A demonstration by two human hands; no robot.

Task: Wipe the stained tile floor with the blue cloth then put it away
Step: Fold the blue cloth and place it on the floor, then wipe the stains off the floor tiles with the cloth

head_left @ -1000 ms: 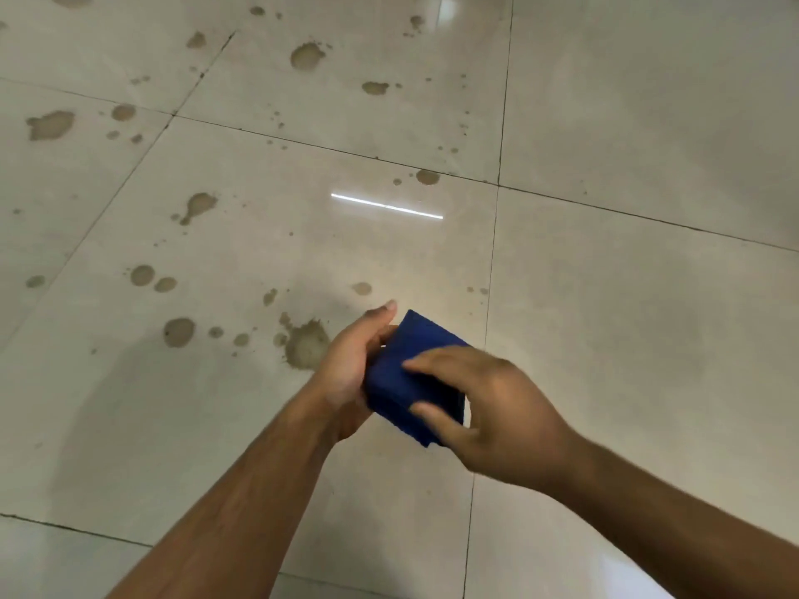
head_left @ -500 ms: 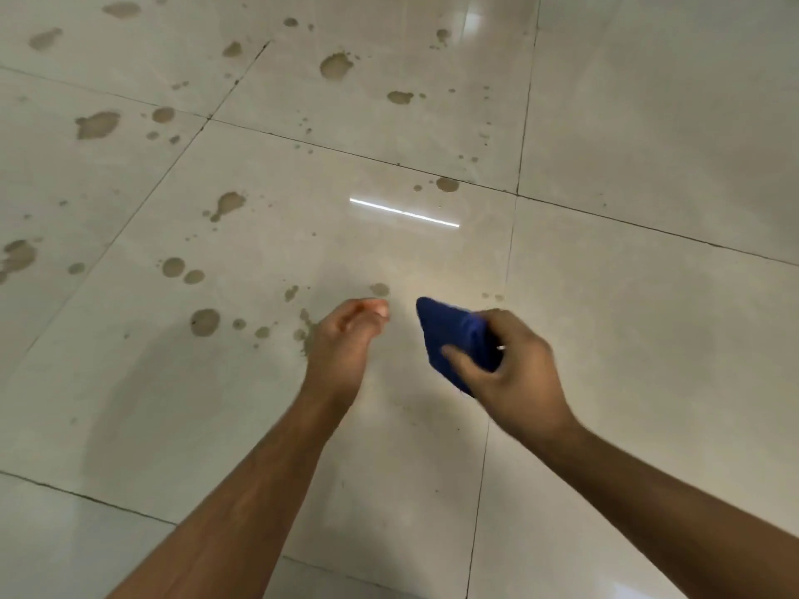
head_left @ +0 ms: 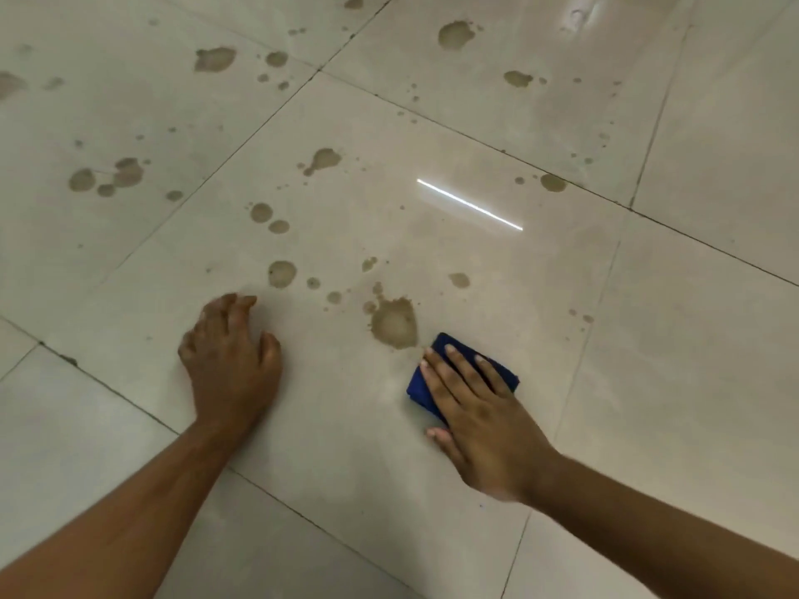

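Two bare forearms, left grip (head_left: 231, 361) and right grip (head_left: 480, 419), no sleeves, rings or watch in view

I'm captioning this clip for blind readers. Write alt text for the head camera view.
A person's right hand presses a folded blue cloth flat on a glossy beige tile floor, just beside a large brown stain. The left hand rests on the tile with fingers bent, and more brown spots lie scattered beyond.
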